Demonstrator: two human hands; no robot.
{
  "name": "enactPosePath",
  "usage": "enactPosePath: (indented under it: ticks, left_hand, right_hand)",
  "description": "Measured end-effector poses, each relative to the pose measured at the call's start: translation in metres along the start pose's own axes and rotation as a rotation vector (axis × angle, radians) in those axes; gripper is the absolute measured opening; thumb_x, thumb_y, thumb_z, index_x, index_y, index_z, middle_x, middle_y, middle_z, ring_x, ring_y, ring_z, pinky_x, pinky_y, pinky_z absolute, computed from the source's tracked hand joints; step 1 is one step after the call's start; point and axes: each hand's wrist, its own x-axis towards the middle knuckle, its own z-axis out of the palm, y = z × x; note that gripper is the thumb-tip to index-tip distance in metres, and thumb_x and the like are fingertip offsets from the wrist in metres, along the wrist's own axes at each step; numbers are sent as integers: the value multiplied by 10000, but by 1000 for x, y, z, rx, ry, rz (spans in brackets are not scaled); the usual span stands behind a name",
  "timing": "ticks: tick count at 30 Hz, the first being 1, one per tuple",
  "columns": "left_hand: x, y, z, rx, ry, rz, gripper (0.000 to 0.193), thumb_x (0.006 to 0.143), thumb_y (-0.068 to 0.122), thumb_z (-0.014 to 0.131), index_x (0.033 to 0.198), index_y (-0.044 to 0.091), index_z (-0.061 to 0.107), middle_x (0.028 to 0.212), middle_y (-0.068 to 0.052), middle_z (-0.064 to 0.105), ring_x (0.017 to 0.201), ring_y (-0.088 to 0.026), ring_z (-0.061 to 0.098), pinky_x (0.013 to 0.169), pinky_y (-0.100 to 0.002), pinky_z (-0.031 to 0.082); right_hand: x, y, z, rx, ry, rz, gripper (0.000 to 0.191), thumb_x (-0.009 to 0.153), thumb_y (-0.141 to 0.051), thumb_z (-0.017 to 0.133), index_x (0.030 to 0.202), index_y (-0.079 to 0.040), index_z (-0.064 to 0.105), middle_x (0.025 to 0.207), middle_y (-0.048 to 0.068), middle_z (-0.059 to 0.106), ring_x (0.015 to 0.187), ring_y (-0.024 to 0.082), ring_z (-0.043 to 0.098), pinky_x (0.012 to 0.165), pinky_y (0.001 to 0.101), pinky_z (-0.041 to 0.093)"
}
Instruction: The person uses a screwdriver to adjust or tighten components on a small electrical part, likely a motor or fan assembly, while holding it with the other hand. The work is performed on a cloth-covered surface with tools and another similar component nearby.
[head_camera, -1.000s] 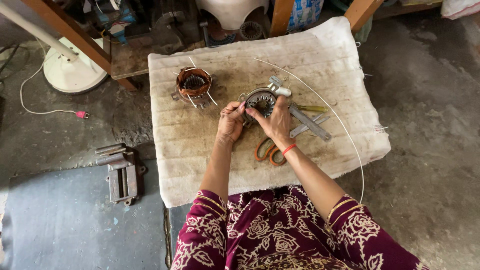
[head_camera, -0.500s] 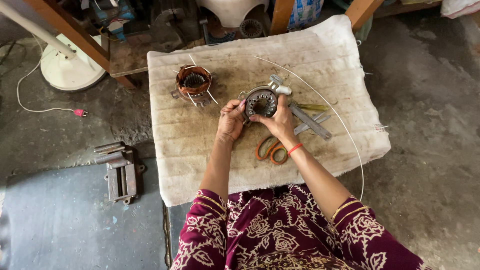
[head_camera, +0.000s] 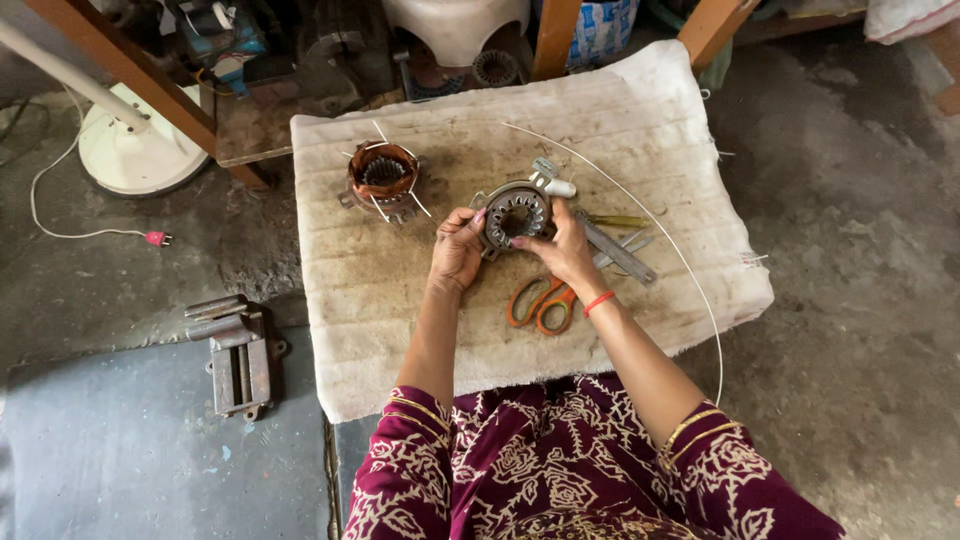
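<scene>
My left hand (head_camera: 458, 247) and my right hand (head_camera: 560, 247) both grip a round grey metal stator core (head_camera: 516, 215) with slots around its hole, held just above a dirty white cloth pad (head_camera: 400, 320). The left hand is on its left rim, the right on its lower right rim. A red band sits on my right wrist. To the left on the pad lies a second stator (head_camera: 384, 177) wound with copper wire and white strips.
Orange-handled scissors (head_camera: 538, 302), a metal ruler (head_camera: 615, 252) and small tools lie on the pad by my right hand. A long thin white wire (head_camera: 668, 250) arcs across the pad's right side. A metal part (head_camera: 237, 353) lies on the floor left; a white fan base (head_camera: 130, 150) stands far left.
Both hands stay on the grey stator core, which has turned slightly between them. The view has shifted a little.
</scene>
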Motion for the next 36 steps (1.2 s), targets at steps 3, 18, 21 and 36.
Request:
enactPosePath:
  ticks: [3,18,21,36]
  left_hand:
    - [-2,3,2,-10,8,-29,116,936,-43,698,999,54,707,1077,-100,762,995,-187,713,921,-331,560]
    - [0,1,-5,4,34,-41,155,901,-69,709,990,59,709,1065,-90,770,996,-172,719,930,-302,557]
    - [-2,3,-2,-5,6,-52,134,924,-64,703,989,54,710,1067,-106,771,981,-190,716,915,-331,559]
    - [1,-2,-9,-32,-39,32,159,1012,-114,707,1072,33,691,1159,-140,680,1082,-202,648,1001,-328,495]
  right_hand:
    - [6,-6,-6,78,16,-86,862,759,-384,932,1377,13,481,1234,142,684,1157,262,681,1019,378,523]
    - [19,-42,14,-88,305,64,653,692,-448,971,1015,-11,609,945,126,762,857,254,746,795,392,581]
    - [15,-32,10,13,225,12,599,790,-428,924,1108,-9,636,1001,122,763,901,248,736,831,373,577]
    - [-26,22,-96,-837,207,-149,193,837,-99,785,1020,-100,721,1005,116,655,971,354,635,844,502,465]
